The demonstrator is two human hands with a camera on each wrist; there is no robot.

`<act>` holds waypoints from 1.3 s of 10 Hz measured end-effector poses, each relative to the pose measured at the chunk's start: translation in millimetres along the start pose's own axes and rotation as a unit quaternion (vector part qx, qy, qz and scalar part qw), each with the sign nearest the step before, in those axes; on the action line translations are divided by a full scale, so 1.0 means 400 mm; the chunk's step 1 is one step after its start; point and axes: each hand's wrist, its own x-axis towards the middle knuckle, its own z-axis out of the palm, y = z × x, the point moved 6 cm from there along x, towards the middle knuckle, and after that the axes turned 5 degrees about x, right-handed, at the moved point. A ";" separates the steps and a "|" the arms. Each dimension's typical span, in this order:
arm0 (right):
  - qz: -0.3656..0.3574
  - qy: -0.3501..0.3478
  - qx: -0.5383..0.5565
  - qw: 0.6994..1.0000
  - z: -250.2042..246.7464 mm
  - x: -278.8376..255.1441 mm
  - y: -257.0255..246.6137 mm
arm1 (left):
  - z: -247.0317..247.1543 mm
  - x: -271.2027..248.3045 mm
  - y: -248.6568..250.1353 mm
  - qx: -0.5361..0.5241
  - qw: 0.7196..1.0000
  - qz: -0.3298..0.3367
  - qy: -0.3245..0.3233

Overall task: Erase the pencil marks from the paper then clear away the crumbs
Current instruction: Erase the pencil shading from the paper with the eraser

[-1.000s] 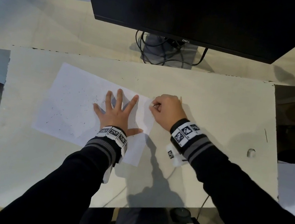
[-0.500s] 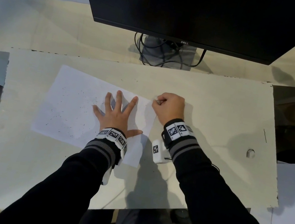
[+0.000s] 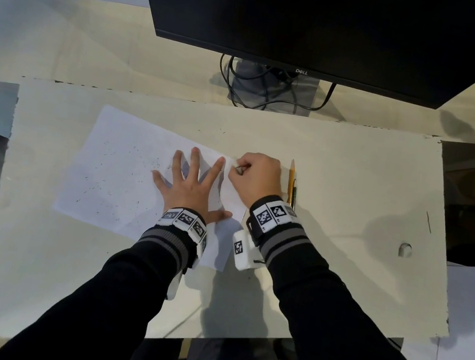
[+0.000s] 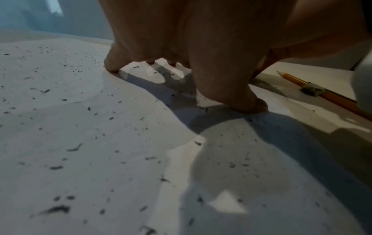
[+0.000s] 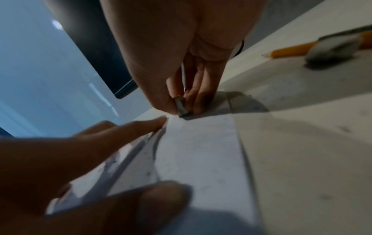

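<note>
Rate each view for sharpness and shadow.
Head view: sharp, arms casting shadows on the table. Left wrist: crumbs crisp, left hand shading the paper. Right wrist: blurred, pencil smeared, eraser dim.

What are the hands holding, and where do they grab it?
The right hand pinches a small dark eraser by its sides. The left hand holds nothing; it presses the paper.

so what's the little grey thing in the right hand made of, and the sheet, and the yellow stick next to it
The eraser pinched by the right hand looks like dull, graphite-dirtied rubber, judging by the dark crumbs shed around it. The paper is thin, matte white stock; its edge lifts slightly beside the left hand. The pencil seems to be yellow-painted wood, bare at its sharpened tip.
</note>
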 end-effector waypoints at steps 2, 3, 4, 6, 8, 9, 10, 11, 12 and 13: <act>0.067 0.076 0.029 0.994 -0.075 0.023 0.049 | -0.002 -0.002 -0.001 0.008 1.000 0.002 0.003; -0.022 -0.022 -0.015 0.999 -0.027 -0.019 0.018 | 0.000 -0.003 -0.001 0.007 1.000 0.000 0.003; 0.017 0.012 0.005 1.000 -0.065 -0.020 0.072 | 0.002 -0.003 -0.003 0.001 1.000 0.001 0.003; -0.042 -0.064 -0.034 0.996 -0.036 -0.055 0.031 | 0.001 -0.004 -0.002 0.005 1.000 0.002 0.006; 0.019 -0.024 -0.025 0.999 -0.077 -0.037 0.094 | 0.001 -0.004 -0.001 0.002 1.000 0.001 -0.003; 0.011 -0.048 -0.048 0.998 -0.057 -0.060 0.081 | 0.001 -0.005 -0.002 0.005 1.000 0.001 0.002; -0.025 -0.097 -0.077 0.992 -0.028 -0.096 0.067 | 0.001 -0.006 -0.002 0.008 1.000 0.001 0.001; 0.028 -0.016 -0.065 0.997 -0.091 -0.047 0.102 | -0.001 -0.007 -0.001 0.000 1.000 0.002 -0.001; 0.014 0.005 -0.035 0.999 -0.110 -0.033 0.085 | -0.001 -0.005 -0.003 -0.001 1.000 0.002 0.003; -0.046 -0.125 -0.067 0.989 -0.034 -0.086 0.043 | -0.001 -0.007 -0.002 0.007 1.000 0.002 0.010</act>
